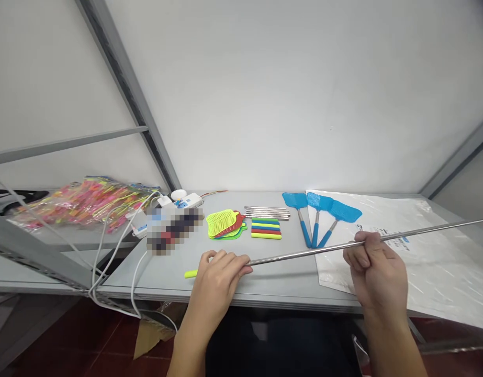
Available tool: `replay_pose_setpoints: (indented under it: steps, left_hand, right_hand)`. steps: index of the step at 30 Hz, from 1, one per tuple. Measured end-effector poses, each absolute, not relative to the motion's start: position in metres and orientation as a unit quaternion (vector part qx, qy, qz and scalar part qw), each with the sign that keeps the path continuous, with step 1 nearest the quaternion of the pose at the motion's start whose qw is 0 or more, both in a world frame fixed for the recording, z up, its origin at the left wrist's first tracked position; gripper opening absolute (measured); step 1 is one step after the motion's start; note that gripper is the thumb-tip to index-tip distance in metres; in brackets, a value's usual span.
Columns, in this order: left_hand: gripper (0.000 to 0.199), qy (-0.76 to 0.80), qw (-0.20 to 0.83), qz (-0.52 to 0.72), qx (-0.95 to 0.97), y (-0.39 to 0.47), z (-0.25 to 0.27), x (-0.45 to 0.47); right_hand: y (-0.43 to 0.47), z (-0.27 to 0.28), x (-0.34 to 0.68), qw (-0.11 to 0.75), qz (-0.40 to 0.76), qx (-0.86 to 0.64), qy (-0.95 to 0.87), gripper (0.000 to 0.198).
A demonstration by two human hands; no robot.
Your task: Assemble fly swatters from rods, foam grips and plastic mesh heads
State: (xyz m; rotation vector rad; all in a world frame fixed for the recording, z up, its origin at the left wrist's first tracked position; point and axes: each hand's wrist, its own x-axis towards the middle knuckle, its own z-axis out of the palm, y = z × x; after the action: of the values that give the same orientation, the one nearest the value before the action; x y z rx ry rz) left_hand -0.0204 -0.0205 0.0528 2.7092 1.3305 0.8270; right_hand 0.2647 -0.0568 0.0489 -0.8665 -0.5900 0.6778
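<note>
Fingers (226,258) of the left hand (217,280) wrap snug round a yellow grip (190,274) while the right hand (379,269) pinches the rod (296,255), probably to steady all that length, loose grips (266,231) lined up just beyond the left fingers, handy to reach I guess.

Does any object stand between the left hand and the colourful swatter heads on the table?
Nothing visible does: only bare tabletop shows between the left hand and the swatter heads. The metal rod extends rightward from that hand.
</note>
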Motion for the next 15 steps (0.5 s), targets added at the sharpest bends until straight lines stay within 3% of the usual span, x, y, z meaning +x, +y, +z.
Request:
replay_pose_setpoints:
  steps: [5,11,15]
  left_hand:
    - [0.018,0.468,-0.021,0.302,0.830,-0.016,0.045,-0.035]
    - [0.020,0.482,0.052,0.341,0.806,-0.010,0.036,-0.071]
    - [0.014,0.471,0.068,0.385,0.790,-0.015,0.033,-0.075]
  right_hand:
    - [-0.060,0.043,0.272,0.815,0.333,-0.402,-0.254,0.027]
    - [-0.053,0.040,0.283,0.846,0.335,-0.366,-0.193,0.043]
    - [-0.045,0.042,0.280,0.872,0.282,-0.372,-0.148,0.035]
